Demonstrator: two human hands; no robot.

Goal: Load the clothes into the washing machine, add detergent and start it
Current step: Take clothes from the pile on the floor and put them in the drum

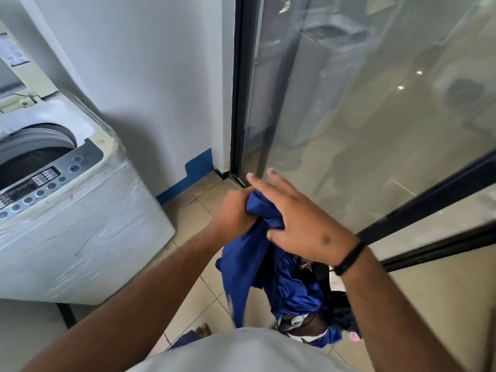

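Blue satin-like cloth (271, 213) is bunching between the two hands at about five o'clock in the head view, its tail hanging down over a heap of dark and blue clothes (306, 299) on the tiled floor (193, 218). The left hand (233, 210) is gripping the cloth in a fist; the right hand (300, 224), wearing a black wristband (349, 257), is pinching it with the thumb while its fingers are stretching out straight. At nine o'clock the white top-loading washing machine (80, 224) is standing with its lid raised.
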